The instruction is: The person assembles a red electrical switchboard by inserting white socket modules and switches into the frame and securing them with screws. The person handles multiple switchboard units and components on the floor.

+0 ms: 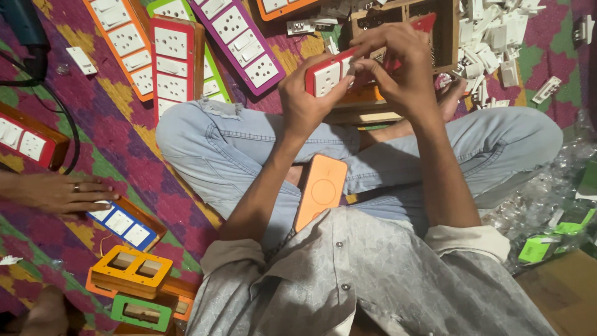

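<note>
1. Seated cross-legged on a patterned mat [124, 118], a person grips a red-framed switch board [329, 73] in both hands above the knees, at about 12 o'clock from the lap.
2. The left hand [305, 102] is clamped on the board's near end; the right hand [398, 68] is curled over its far end, fingers pressing on top.
3. The board's long axis runs from 8 o'clock to 2 o'clock, white sockets facing up.
4. Room is tight: a wooden box [435, 37] lies just beyond, loose white switch parts [491, 43] at 1 o'clock, coloured boards [186, 62] at 10 o'clock.
5. An orange phone [320, 190] rests in the lap.
6. Another person's hand [62, 191] lies flat on the mat at 9 o'clock, touching a blue-framed board [127, 224].
</note>
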Demonstrator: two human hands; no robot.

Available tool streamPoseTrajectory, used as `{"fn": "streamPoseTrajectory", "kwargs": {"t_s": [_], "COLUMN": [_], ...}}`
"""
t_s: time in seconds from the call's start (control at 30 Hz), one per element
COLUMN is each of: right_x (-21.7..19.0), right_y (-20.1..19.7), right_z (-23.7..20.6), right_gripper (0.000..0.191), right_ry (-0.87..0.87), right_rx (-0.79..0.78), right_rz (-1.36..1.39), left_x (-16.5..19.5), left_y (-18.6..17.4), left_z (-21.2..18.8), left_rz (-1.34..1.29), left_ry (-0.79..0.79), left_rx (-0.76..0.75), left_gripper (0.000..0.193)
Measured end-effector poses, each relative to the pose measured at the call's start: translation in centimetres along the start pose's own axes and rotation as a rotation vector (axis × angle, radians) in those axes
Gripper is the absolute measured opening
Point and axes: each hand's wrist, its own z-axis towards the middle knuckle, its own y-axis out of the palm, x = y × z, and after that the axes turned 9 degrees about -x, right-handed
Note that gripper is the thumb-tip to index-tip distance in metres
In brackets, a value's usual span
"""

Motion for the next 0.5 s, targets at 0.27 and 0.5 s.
{"fn": "streamPoseTrajectory", "kwargs": {"t_s": [0.27,0.5], "right_x": [-0.5,-0.7], "right_y": [0.5,1.3], "right_z": [0.3,1.0], "right_gripper": [0.016,0.017], "right_ry": [0.048,0.045], "right_rx": [-0.002,0.053], "right_rz": [0.098,0.081], "left_x": [0.3,0.3], "left_y": [-1.0,-1.5], "left_z": [0.1,0.6], "left_rz": [-0.006,-0.015], "left_ry": [0.026,0.019], "left_rx": [-0.04,-0.023], "left_gripper": [0.038,0.04]}}
